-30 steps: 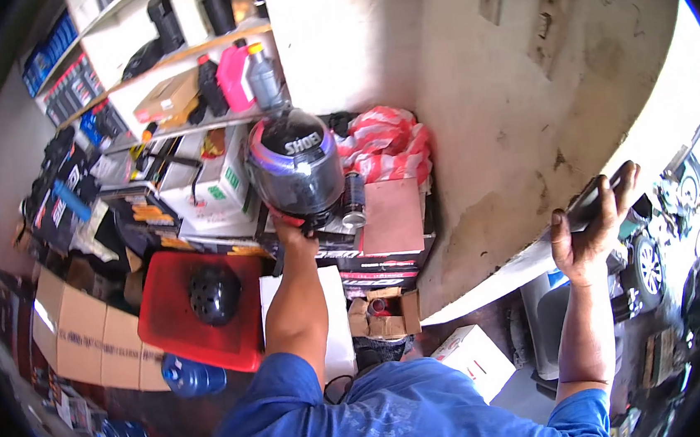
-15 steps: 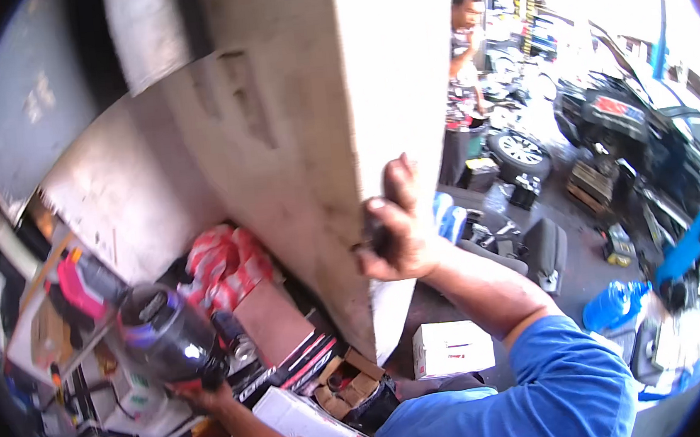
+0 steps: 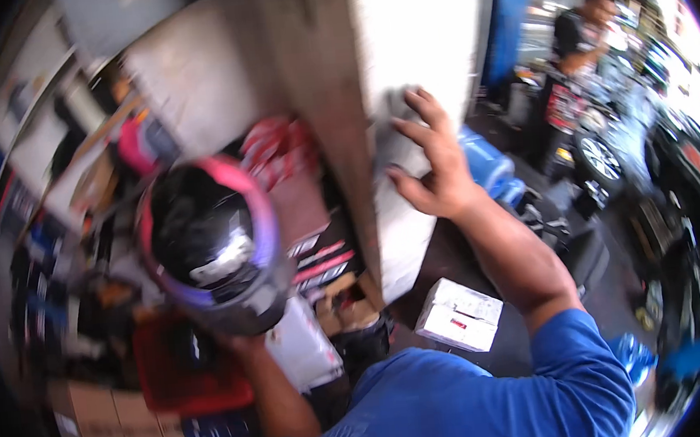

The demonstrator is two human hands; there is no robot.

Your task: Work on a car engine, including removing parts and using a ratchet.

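A black full-face helmet (image 3: 201, 227) with pink and purple trim is in my left hand (image 3: 243, 342), whose fingers are mostly hidden under its base. It is lifted in front of the cluttered shelves. My right hand (image 3: 437, 165) has its fingers apart at the pale, scuffed edge of a wall panel (image 3: 393, 40), touching or very near it, with nothing in its grip that I can see. Just below the helmet lie a red plastic tray (image 3: 164, 376) and a white package (image 3: 309, 364). The picture is blurred.
Shelves (image 3: 69, 151) of bottles and boxes stand at left, with cardboard boxes (image 3: 89, 424) below. A white box (image 3: 458, 315) lies on the dark floor. At right, a co-worker (image 3: 580, 40) stands among a wheel (image 3: 598, 155), dark vehicle parts and blue water jugs (image 3: 487, 165).
My left hand has raised the helmet off the clutter toward me. My right hand's fingers have spread at the panel's edge. The view has swung rightward, bringing the co-worker into sight.
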